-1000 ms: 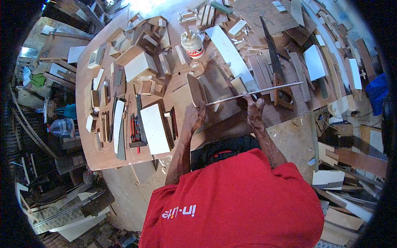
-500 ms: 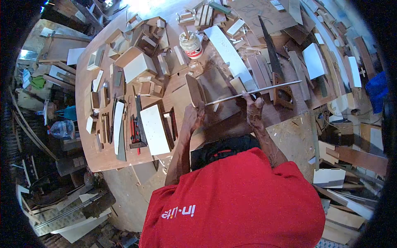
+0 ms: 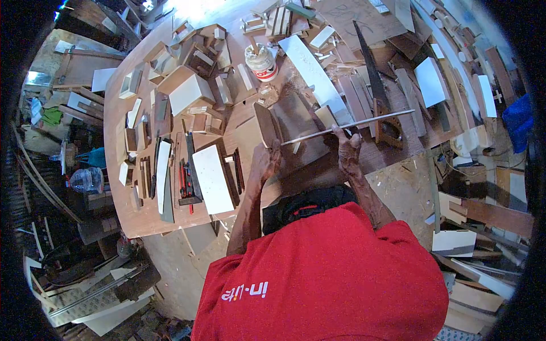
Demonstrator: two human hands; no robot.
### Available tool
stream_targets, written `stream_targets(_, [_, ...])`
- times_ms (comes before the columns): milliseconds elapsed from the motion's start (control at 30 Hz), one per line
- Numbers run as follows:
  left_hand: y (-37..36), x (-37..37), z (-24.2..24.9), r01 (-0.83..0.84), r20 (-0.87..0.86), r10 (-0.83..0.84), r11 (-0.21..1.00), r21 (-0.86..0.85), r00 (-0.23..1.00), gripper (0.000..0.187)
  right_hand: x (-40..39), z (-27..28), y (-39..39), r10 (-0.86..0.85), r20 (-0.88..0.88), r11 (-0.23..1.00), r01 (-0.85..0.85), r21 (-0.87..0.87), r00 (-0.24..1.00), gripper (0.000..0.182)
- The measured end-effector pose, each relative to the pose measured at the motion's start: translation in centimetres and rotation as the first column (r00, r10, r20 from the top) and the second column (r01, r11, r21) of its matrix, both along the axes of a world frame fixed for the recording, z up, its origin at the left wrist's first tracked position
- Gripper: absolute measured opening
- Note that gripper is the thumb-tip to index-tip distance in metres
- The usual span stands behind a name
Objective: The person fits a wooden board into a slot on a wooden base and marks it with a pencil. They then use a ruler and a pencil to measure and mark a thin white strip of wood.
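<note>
on the red shirt (image 3: 330, 273), "in-lite" reads upside down, in white letters with one yellowish letter near the middle. on the red label (image 3: 265, 74) of the white tub (image 3: 259, 58), the letters "ox" can be read in white. dark handwriting on the brown board (image 3: 355, 23) is too faint to make out.

Bright red all over the shirt (image 3: 324, 273), broken by white lettering (image 3: 244, 291) (one letter in yellow-orange). Pale cream along the thin strip (image 3: 364, 122). Warm reddish brown across the tabletop (image 3: 136, 221). White on the tub (image 3: 261, 62), with a red label bearing white letters. Near-black for the saw blade (image 3: 371, 65), mid-brown for its handle (image 3: 388, 129). White with small dark specks on the flat panel (image 3: 213, 179). Deep blue in the right-hand cloth (image 3: 517, 126), vivid green in the left-hand one.
</note>
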State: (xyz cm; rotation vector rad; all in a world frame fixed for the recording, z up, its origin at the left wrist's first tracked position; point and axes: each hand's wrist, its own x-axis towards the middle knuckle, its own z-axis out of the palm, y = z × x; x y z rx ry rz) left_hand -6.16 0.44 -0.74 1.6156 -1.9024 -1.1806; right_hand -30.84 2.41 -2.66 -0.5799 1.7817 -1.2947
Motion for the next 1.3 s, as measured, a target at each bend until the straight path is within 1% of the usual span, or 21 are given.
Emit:
stream_targets(33, [0.0, 0.0, -0.3, 0.0, 0.0, 0.0, 1.0, 0.0, 1.0, 0.045, 0.0, 0.5, 0.1, 0.018, -0.017, 0.999, -0.019, -0.041, 1.0, 0.037])
stream_targets(100, [-0.1, -0.1, -0.4, 0.044, 0.107, -0.02, 0.974, -0.221, 0.994, 0.04, 0.2, 1.4, 0.1, 0.037, -0.034, 0.996, -0.039, -0.081, 0.999, 0.037])
stream_targets(133, [-0.1, -0.2, -0.2, 0.043, 0.107, -0.02, 0.974, -0.221, 0.994, 0.04, 0.3, 1.6, 0.1, 0.016, -0.064, 0.996, -0.021, -0.083, 0.998, 0.038])
stream_targets(200, [0.0, -0.1, 0.4, -0.052, -0.024, 0.053, 0.997, 0.053, 0.998, 0.035, 0.4, 1.7, 0.1, -0.004, -0.093, 0.996, -0.004, -0.087, 0.996, 0.039])
stream_targets(333, [0.3, 0.2, -0.6, -0.022, -0.002, 0.022, 1.0, 0.004, 1.0, 0.031, 0.0, -0.3, 0.1, -0.018, -0.086, 0.998, 0.013, -0.054, 0.996, 0.039])
stream_targets(367, [0.4, 0.8, -2.5, 0.071, 0.057, -0.058, 0.963, -0.26, 0.997, 0.028, 0.0, -0.9, 0.0, -0.042, -0.083, 0.997, 0.037, -0.064, 0.996, 0.039])
stream_targets(400, [0.4, 1.0, -3.2, 0.171, 0.136, -0.118, 0.85, -0.498, 0.984, 0.025, -0.1, -0.7, 0.0, -0.041, -0.083, 0.997, 0.036, -0.065, 0.996, 0.039])
stream_targets(467, [0.4, 1.7, -4.6, 0.211, 0.162, -0.151, 0.854, -0.476, 0.975, 0.023, -0.1, -0.2, 0.1, -0.014, -0.067, 0.999, 0.011, -0.039, 0.998, 0.05])
stream_targets(533, [0.2, 1.3, -3.4, 0.251, 0.187, -0.183, 0.855, -0.454, 0.965, 0.023, -0.1, 0.1, 0.1, -0.004, -0.051, 0.998, 0.001, -0.055, 0.999, 0.049])
stream_targets(600, [0.1, 0.2, -1.2, 0.011, 0.077, -0.005, 0.997, -0.077, 0.997, 0.028, -0.1, 0.4, 0.1, 0.006, -0.037, 0.997, -0.009, -0.072, 0.999, 0.048])
stream_targets(633, [0.1, 0.2, -1.3, 0.009, 0.076, -0.003, 0.997, -0.078, 0.997, 0.028, 0.0, 0.5, 0.1, 0.002, -0.03, 0.997, -0.004, -0.074, 1.0, 0.048])
stream_targets(700, [0.3, -0.1, -0.8, 0.084, 0.157, -0.045, 0.964, -0.253, 0.987, 0.052, 0.0, 0.3, 0.1, -0.001, -0.024, 0.997, -0.001, -0.076, 1.0, 0.048])
stream_targets(733, [0.3, -0.3, -0.3, 0.083, 0.156, -0.044, 0.964, -0.253, 0.987, 0.052, 0.0, -0.2, 0.0, -0.014, -0.082, 1.0, 0.013, -0.015, 0.997, 0.047])
stream_targets(800, [0.4, -0.6, 0.9, -0.027, 0.063, 0.029, 0.999, -0.028, 0.998, 0.049, 0.1, -0.2, 0.0, -0.022, -0.139, 0.998, 0.029, 0.047, 0.99, 0.046])
stream_targets(933, [0.2, -0.3, -0.8, -0.028, 0.032, 0.031, 0.993, -0.111, 0.999, 0.049, -0.1, -0.5, 0.0, -0.019, -0.129, 0.996, 0.029, 0.079, 0.991, 0.048])
stream_targets(1000, [0.0, -0.2, -1.1, 0.011, 0.078, 0.005, 0.978, -0.208, 0.997, 0.045, -0.5, -1.8, -0.1, -0.005, -0.124, 0.997, 0.015, 0.082, 0.992, 0.048])
stream_targets(1033, [0.0, -0.2, -1.0, 0.011, 0.078, 0.005, 0.978, -0.207, 0.997, 0.045, -0.6, -2.5, -0.2, 0.004, -0.117, 0.999, 0.001, 0.037, 0.993, 0.048])
stream_targets(1100, [0.1, -0.2, -0.7, -0.007, 0.073, 0.013, 0.996, -0.089, 0.997, 0.04, -0.6, -2.8, -0.1, 0.012, -0.111, 1.0, -0.013, -0.008, 0.994, 0.048])
stream_targets(1167, [0.1, 0.1, -0.9, 0.02, 0.074, -0.011, 0.993, -0.12, 0.997, 0.038, -0.3, -2.0, -0.1, -0.032, -0.174, 0.993, 0.051, 0.107, 0.984, 0.045])
stream_targets(1233, [0.1, -0.2, 0.0, 0.047, 0.076, -0.036, 0.987, -0.151, 0.996, 0.037, -0.2, -0.8, -0.1, -0.014, -0.121, 0.998, 0.022, 0.06, 0.993, 0.044])
stream_targets(1300, [0.3, -0.7, 0.9, -0.005, 0.046, 0.009, 0.995, -0.095, 0.999, 0.058, 0.0, 0.7, 0.0, 0.006, -0.069, 1.0, -0.005, 0.011, 0.998, 0.043])
